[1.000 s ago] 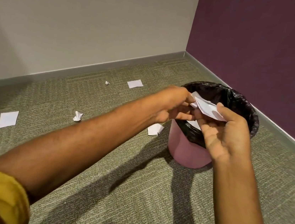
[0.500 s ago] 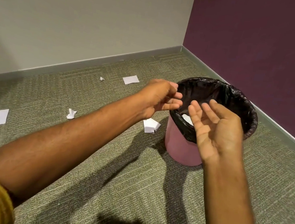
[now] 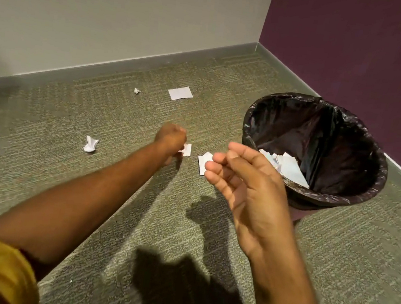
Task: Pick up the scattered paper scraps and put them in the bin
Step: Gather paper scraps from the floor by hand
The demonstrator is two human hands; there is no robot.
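Even indoor light — hard dark shadows on the carpet (image 3: 333,256), slight wide-angle bending at edges

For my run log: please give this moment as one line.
left hand: reaching small scrap | right hand: open, empty | bin: holds paper | floor scraps remain

Room corner: beige wall (image 3: 110,14) at the back, dark purple wall (image 3: 370,59) on the right. Grey baseboard (image 3: 155,59) along both. Olive-green patterned carpet (image 3: 135,219). Light from above and behind; hard shadows fall on the near carpet.
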